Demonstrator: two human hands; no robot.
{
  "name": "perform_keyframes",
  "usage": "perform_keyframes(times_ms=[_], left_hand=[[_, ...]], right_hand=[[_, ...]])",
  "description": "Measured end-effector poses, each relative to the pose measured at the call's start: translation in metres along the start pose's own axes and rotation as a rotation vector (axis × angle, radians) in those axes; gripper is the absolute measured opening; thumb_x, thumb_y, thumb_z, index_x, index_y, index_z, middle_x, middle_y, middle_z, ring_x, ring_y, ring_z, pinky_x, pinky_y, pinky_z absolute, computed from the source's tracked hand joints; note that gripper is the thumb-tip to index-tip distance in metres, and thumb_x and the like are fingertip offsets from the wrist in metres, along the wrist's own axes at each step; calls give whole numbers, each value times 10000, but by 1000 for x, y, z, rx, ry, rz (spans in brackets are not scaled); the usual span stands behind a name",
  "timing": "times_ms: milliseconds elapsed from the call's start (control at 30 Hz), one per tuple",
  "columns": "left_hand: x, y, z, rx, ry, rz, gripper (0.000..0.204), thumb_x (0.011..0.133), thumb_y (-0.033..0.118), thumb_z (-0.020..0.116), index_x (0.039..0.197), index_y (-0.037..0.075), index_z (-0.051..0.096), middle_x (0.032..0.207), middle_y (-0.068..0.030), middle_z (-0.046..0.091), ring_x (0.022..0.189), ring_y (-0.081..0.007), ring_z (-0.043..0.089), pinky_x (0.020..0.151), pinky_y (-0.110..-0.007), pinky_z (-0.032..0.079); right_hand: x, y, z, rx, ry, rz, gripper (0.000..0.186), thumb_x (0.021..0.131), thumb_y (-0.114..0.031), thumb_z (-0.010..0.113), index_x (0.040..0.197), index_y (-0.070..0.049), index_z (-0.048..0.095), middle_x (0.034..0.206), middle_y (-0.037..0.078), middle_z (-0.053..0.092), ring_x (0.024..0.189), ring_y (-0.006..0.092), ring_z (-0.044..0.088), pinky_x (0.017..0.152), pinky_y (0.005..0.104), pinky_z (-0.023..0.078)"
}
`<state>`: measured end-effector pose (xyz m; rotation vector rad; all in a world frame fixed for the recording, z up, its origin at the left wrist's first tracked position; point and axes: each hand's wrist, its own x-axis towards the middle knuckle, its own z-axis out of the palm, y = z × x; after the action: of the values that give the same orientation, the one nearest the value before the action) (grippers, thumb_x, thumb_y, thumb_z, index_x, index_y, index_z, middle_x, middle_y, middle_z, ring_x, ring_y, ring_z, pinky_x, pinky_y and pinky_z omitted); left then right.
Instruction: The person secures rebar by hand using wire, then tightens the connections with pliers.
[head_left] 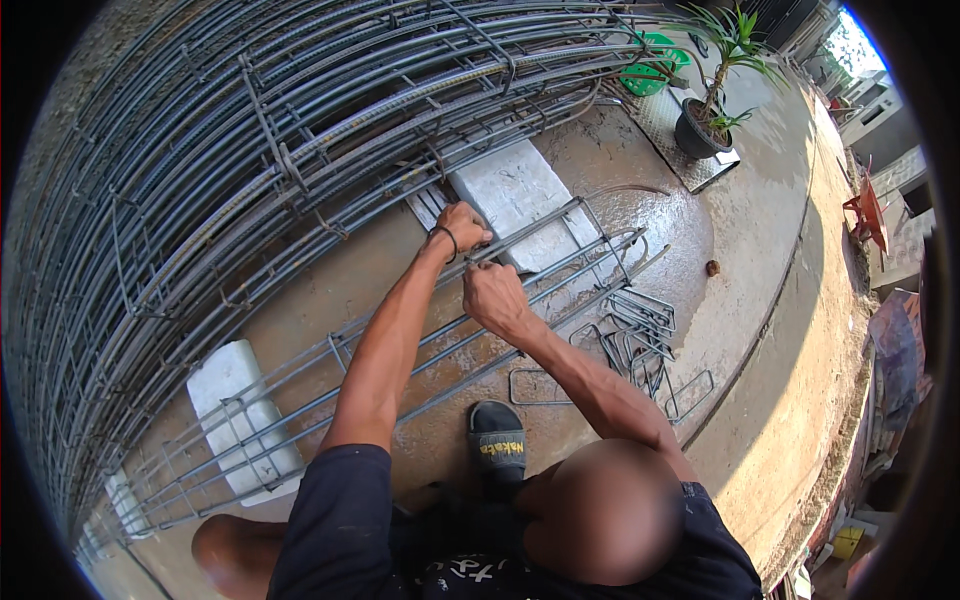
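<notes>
A long cage of steel rebar (pixel 575 273) runs slantwise across the floor in front of me, with a square stirrup (pixel 625 268) around its far right end. Part of it lies over a white block (pixel 520 185). My left hand (pixel 463 228) is closed at the cage's far bar, fingertips pinched together, a dark band on its wrist. Just nearer to me, my right hand (pixel 495 297) is closed in a fist by the same bar, knuckles up. Whatever either hand pinches is too small or hidden to make out.
Many stacked rebar cages (pixel 300 120) fill the left and back. Another white block (pixel 235 375) supports the cage at left. Loose wire stirrups (pixel 645 330) lie right of the cage. A potted plant (pixel 700 132), green basket (pixel 650 65) and red wheelbarrow (pixel 868 218) stand farther off.
</notes>
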<state>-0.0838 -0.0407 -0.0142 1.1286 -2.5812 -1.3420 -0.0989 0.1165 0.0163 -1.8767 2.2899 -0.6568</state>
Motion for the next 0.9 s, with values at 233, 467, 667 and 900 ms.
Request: perform_keyframes(times_ms=[233, 467, 667, 900], left_hand=[[22, -31, 3, 328, -131, -94, 170, 630, 194, 777, 716, 57, 723, 679, -96, 675, 638, -192, 635, 589, -329, 490], [-33, -31, 4, -216, 32, 110, 199, 776, 223, 710, 861, 44, 719, 775, -81, 686, 712, -162, 614, 689, -307, 485], [-40, -53, -11, -344, -159, 174, 284, 840, 238, 646, 974, -9, 677, 874, -74, 674, 803, -148, 577, 746, -311, 471], [-57, -35, -29, -530, -290, 289, 458, 647, 86, 572, 1100, 23, 550, 919, -114, 649, 762, -149, 544, 712, -286, 448]], right_hand=[[-8, -18, 8, 111, 95, -13, 146, 809, -102, 541, 728, 17, 560, 677, 206, 578, 618, 387, 586, 565, 466, 471], [-25, -11, -4, 135, 110, 8, 114, 820, -80, 519, 773, 21, 538, 750, 235, 574, 618, 408, 590, 564, 488, 482], [-22, -15, -16, 161, 53, -1, 165, 805, -129, 583, 857, 27, 581, 779, 232, 578, 711, 404, 601, 644, 470, 490], [-6, 23, -47, 433, -147, 199, 250, 824, -214, 640, 987, -27, 670, 857, 214, 642, 759, 321, 635, 699, 395, 488]])
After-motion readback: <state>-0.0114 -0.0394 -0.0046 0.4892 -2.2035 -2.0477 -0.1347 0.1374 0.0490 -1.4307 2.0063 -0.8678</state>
